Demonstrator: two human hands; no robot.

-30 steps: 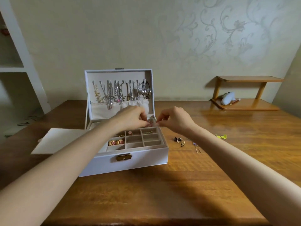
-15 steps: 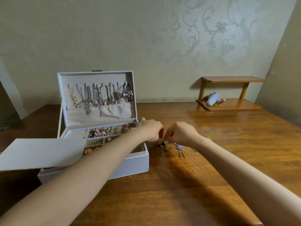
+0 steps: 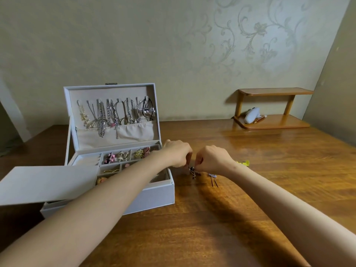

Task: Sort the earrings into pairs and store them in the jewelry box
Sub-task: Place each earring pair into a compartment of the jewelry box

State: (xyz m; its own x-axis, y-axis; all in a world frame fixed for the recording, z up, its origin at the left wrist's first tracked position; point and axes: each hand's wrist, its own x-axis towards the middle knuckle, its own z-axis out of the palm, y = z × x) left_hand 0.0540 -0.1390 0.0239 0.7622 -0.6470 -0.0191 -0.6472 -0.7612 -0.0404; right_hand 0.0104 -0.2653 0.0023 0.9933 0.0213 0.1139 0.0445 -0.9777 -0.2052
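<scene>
Fingers (image 3: pixel 187 163) of the left hand (image 3: pixel 177 153) and the right hand (image 3: pixel 213 159) are curled downward and appear to be pinched on the dark earrings (image 3: pixel 192 170). These are laid on the table (image 3: pixel 212 228) just beside the box (image 3: pixel 158 195). Being small, light and thin-wired, such pieces are judged easily bent, tangled or flicked away. Hold is best taken at the bead or at the hook's base, and each piece lifted apart from its mate. A purple earring (image 3: pixel 212 176) is seen just right of them, and a yellow piece (image 3: pixel 245 162) is partly hidden beyond the right wrist. Filled compartments are shown in the open box, and a shelf (image 3: pixel 269 124) is set by the far wall.
</scene>
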